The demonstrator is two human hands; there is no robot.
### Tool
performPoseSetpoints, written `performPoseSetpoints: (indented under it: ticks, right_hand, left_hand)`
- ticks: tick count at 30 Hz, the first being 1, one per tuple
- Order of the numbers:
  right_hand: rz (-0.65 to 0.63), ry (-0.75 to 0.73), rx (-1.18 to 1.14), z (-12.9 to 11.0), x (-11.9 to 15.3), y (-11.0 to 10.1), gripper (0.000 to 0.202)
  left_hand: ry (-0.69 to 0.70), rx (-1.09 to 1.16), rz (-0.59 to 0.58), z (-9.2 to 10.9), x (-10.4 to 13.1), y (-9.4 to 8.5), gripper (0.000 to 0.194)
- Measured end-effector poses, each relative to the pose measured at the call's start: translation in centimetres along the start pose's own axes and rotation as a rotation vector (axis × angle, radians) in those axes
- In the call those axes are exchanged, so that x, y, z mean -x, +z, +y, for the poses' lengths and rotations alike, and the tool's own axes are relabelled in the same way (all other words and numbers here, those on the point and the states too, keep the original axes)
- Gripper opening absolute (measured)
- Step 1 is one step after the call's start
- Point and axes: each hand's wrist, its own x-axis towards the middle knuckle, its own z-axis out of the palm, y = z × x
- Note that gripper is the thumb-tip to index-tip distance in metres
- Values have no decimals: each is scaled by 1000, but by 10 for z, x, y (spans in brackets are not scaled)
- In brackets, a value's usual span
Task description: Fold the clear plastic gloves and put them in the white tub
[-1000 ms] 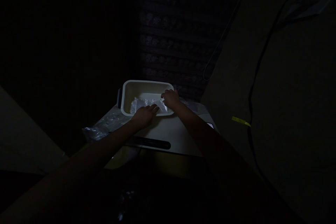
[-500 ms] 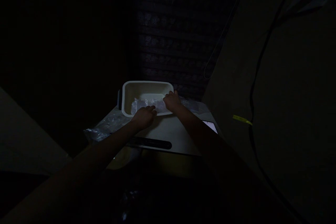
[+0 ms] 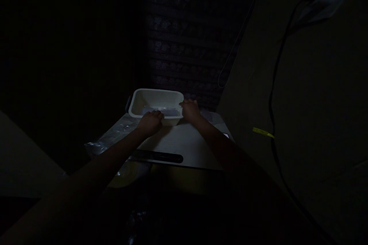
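Observation:
A white rectangular basin point(image 3: 156, 92) stands at the far side of a small light table point(image 3: 186, 141). Clear plastic packets point(image 3: 171, 112) lie on its bottom. My left hand point(image 3: 151, 123) is at the near rim, its fingers curled over the edge. At the right end of the basin, my right hand point(image 3: 191, 110) grips the rim with its fingers bent. The light is dim and the fingertips are hard to make out.
Crumpled clear plastic point(image 3: 97, 147) lies at the table's left edge. A phone point(image 3: 226, 135) shows partly behind my right forearm. A dark cable with a yellow tag point(image 3: 262, 132) hangs along the right wall. A dark slot point(image 3: 161, 156) runs near the front edge.
The basin's near side looks raised, with more of its outer wall showing. My left hand has moved onto the near rim, and the packets sit lower in the basin. The view has shifted slightly.

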Motion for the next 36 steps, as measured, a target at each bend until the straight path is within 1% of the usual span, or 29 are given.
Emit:
performPoseSetpoints:
  ticks: [4,6,11,14,17,19,21,24,26,28,31,33,36]
  right_hand:
    - [13,144,-52,25,17,8,32]
    - [5,193,-68,39,27,15,33]
    - [9,374,-160,70,49,34,33]
    - [22,447,-202,85,60,42,33]
    - [7,511,-202,94,67,47,33]
    - [-35,529,-188,96,69,50,33]
    - [-87,505,-160,96,68,53,31]
    - [-136,445,-105,93,63,60,31]
    - [-130,433,-68,90,58,66,32]
    - [-106,426,-36,87,53,72,34]
    - [-87,391,-20,82,46,78,35]
    - [-89,371,-28,79,42,76,30]
    - [-48,363,-40,75,37,67,27]
  left_hand:
    - [-33,-27,15,-2,-4,2,24]
    - [-44,-34,23,-3,-7,3,26]
    - [-66,-59,35,-7,-15,2,28]
    - [-61,-75,37,-9,-19,1,28]
    - [-68,-89,49,-11,-23,1,30]
    - [-83,-88,56,-12,-26,3,31]
    - [-98,-67,64,-12,-28,4,32]
    - [-103,-27,137,-11,-26,5,37]
    - [-70,-10,215,-10,-23,6,43]
    - [11,3,256,-7,-18,7,44]
    - [179,24,243,1,-9,9,38]
    - [289,42,223,8,-4,9,34]
    - [372,72,191,19,2,5,30]
